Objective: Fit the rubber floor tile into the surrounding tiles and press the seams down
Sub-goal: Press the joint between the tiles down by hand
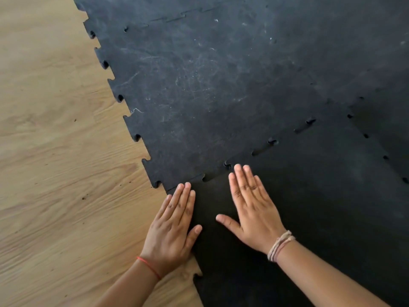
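Observation:
A dark black rubber tile (309,207) with puzzle-tooth edges lies at the near right. Its far edge meets a scuffed, greyer tile (199,85) along a jagged seam (261,147) where small gaps show between the teeth. My left hand (172,229) lies flat, fingers together, across the near tile's left corner, half on the wood floor, fingertips at the seam. My right hand (252,209) rests flat on the near tile, fingertips just short of the seam, thumb spread out. Neither hand holds anything.
Light wood-grain floor (55,162) covers the left half. More black tiles (380,120) join on the right along a second toothed seam, and another seam (177,17) runs at the top. The greyer tile's left edge shows free teeth.

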Tool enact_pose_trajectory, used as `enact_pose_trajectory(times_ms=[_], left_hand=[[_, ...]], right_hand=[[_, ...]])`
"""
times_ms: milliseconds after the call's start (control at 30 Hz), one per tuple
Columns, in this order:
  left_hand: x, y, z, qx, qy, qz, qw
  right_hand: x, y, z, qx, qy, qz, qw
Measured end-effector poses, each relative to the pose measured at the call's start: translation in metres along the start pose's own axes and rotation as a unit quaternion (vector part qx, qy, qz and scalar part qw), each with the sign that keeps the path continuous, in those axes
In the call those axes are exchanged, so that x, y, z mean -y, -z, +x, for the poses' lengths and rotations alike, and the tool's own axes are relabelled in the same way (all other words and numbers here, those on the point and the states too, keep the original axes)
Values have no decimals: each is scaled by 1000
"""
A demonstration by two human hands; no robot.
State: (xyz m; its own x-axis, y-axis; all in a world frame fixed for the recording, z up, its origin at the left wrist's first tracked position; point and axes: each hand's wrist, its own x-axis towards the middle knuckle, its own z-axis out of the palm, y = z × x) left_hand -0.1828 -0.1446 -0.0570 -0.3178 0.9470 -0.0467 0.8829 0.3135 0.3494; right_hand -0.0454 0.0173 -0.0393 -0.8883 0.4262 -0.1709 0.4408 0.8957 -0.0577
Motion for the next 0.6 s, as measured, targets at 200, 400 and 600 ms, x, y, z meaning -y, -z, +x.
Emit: enact_pose_trajectory(times_ms=[200, 400, 600], left_hand=[[-2, 2, 0, 15, 4, 22, 1000], [-3, 6, 13, 24, -4, 32, 999], [-3, 6, 20, 49, -7, 74, 996]], right_hand=[[-11, -1, 3, 15, -28, -4, 999], [-10, 1, 8, 42, -18, -1, 999], [-10, 30, 24, 105, 2, -12, 994]])
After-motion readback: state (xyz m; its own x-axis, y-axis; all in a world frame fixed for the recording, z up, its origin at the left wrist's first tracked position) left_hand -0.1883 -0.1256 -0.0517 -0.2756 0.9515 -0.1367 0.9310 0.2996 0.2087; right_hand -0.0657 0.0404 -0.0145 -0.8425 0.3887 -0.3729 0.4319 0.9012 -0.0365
